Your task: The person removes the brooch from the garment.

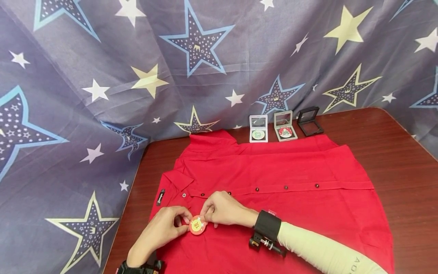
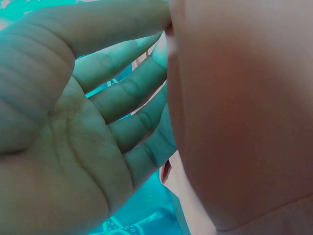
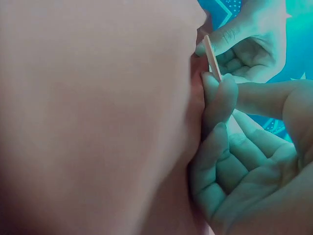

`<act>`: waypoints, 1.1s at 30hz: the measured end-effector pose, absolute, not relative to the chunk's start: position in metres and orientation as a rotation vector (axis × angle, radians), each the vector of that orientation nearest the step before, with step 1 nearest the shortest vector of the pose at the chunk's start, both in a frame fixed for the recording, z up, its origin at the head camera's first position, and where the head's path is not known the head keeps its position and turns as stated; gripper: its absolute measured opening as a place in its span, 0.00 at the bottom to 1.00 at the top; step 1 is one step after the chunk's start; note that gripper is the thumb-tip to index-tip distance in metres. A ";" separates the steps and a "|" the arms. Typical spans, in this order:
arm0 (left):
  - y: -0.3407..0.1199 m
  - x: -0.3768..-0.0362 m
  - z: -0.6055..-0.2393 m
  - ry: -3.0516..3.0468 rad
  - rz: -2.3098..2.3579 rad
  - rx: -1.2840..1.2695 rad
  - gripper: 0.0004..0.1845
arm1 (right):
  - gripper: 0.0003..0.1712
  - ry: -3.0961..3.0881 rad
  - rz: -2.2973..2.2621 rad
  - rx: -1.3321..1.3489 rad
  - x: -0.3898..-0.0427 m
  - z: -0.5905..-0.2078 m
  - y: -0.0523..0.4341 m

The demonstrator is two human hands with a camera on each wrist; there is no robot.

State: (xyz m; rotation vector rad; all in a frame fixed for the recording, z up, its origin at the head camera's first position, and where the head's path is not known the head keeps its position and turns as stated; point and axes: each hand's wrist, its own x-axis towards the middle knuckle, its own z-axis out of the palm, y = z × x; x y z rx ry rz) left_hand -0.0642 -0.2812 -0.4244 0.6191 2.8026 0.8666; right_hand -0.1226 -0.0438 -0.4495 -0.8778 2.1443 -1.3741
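A red button-up shirt (image 1: 291,198) lies flat on a dark wooden table (image 1: 403,167). Near its collar, both hands pinch a round red-and-yellow badge (image 1: 197,225) against the cloth. My left hand (image 1: 171,224) grips the badge's left edge with thumb and forefinger. My right hand (image 1: 219,209) holds its upper right edge. In the right wrist view the badge (image 3: 212,58) shows edge-on between the fingertips (image 3: 220,93) of both hands, pressed to the shirt (image 3: 98,117). The left wrist view shows my left palm (image 2: 73,147) and curled fingers beside the shirt (image 2: 244,112).
Three small square display cases stand open at the table's back edge: a white one (image 1: 258,128) with a green badge, a grey one (image 1: 284,126) with a red badge, a black one (image 1: 309,121) with nothing inside. A star-patterned blue cloth (image 1: 102,76) hangs behind and left.
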 end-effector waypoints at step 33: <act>-0.280 -0.065 -0.419 2.863 0.928 0.664 0.15 | 0.09 2.031 -1.433 -0.880 -0.126 -0.438 -0.034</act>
